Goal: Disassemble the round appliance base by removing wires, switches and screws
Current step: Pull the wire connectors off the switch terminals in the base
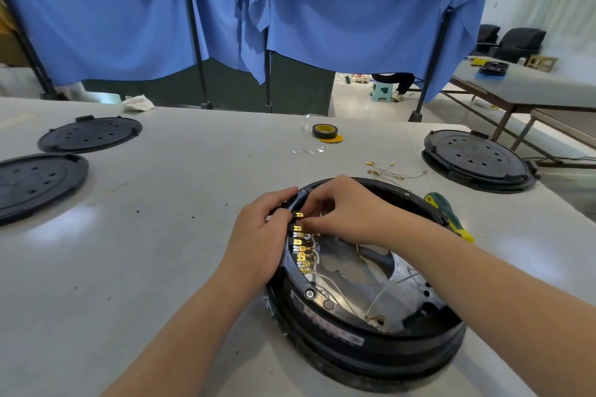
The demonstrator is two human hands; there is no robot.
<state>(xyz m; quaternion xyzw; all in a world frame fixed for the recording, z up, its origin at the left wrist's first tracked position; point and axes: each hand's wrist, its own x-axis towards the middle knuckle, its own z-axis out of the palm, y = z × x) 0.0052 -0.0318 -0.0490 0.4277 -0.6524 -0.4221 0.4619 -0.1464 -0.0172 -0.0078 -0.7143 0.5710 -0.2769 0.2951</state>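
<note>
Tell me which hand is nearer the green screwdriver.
Right. The right hand works at the base's far-left rim, with the screwdriver further right beside its forearm. The left hand grips the rim's outer side, further left.

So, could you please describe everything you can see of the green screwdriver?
The green screwdriver lies flat on the grey table, just beyond the far right rim of the round appliance base. Its handle looks like green plastic with black grip sections and a yellow end. The shaft is hidden. Neither hand touches it.

Bare forearms (180, 332), no sleeves
</note>
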